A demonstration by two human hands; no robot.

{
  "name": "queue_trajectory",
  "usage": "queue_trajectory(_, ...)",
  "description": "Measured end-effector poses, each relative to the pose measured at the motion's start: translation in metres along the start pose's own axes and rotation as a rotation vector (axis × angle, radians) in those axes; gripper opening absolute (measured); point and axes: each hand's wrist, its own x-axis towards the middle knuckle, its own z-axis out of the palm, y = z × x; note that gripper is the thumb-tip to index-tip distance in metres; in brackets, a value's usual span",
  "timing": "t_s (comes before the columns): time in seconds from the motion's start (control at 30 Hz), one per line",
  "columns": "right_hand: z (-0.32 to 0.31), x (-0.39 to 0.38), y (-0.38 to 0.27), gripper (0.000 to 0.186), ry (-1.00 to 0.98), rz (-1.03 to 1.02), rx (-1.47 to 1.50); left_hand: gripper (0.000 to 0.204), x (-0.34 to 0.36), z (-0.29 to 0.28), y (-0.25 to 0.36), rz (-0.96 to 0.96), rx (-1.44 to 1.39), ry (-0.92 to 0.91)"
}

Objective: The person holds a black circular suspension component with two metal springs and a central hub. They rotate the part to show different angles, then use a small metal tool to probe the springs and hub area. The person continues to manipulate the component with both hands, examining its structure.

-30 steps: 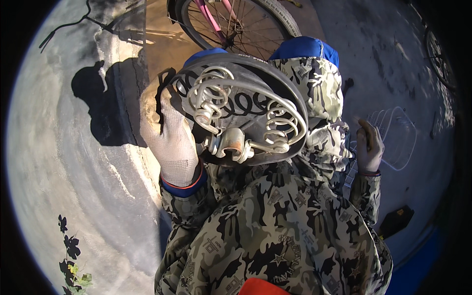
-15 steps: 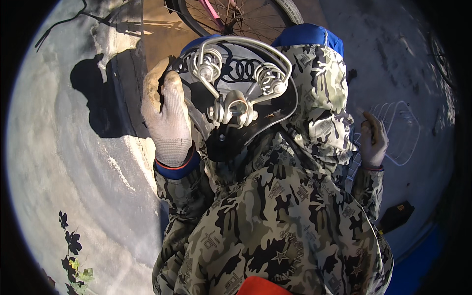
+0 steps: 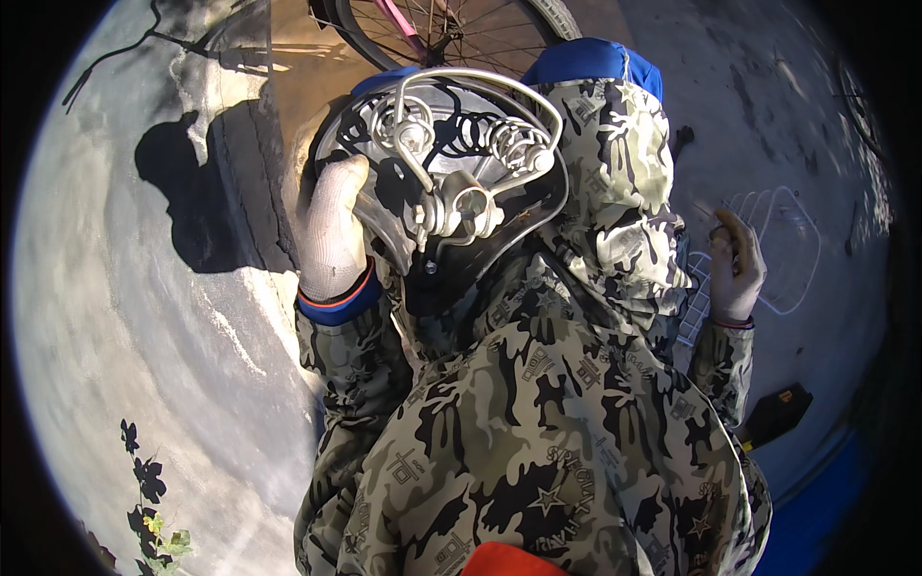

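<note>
A black bicycle saddle rests upside down on my lap, its underside turned up. Silver coil springs, a bent wire frame and a seat clamp show on it. My left hand, in a pale, dirt-stained glove, grips the saddle's left edge; the thumb lies over the rim and the other fingers are hidden beneath. Out to the right, my gloved right hand is held with curled fingers, beside a white wire basket. A thin sliver shows near its fingertips, too small to name.
A bicycle wheel with a pink frame part stands just ahead, over a brown sheet. A dark box lies at the lower right by a blue surface. A leafy plant grows at the lower left.
The saddle has tilted and shifted slightly left, showing more of its left rim. My left hand has turned on that edge, its fingers passing out of sight below. The right hand is nearly still.
</note>
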Motion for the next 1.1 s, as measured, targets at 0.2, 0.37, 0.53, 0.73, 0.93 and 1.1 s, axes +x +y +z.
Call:
queue_trajectory(0.2,-0.008,0.002,-0.01,0.029,0.1,0.121,0.31,0.011,-0.007,-0.035,-0.051,0.789,0.588,0.0)
queue_trajectory(0.37,-0.024,0.011,-0.038,0.043,0.297,0.012,0.558,0.008,-0.015,-0.047,-0.077,0.821,0.519,0.123)
queue_trajectory(0.53,-0.041,0.045,-0.07,0.061,0.072,-0.397,1.098,0.006,-0.027,-0.022,-0.06,0.442,0.224,0.474)
queue_trajectory(0.73,-0.06,0.064,-0.113,0.029,-0.165,-0.428,1.427,0.006,-0.034,-0.035,-0.044,0.424,0.424,0.288)
queue_trajectory(0.93,-0.034,0.104,-0.143,0.018,-0.508,-0.548,1.615,0.012,-0.04,-0.046,-0.063,0.25,0.292,0.382)
queue_trajectory(1.1,0.004,0.099,-0.16,0.03,-0.373,-0.487,1.614,0.015,-0.049,-0.043,-0.065,0.288,0.337,0.471)
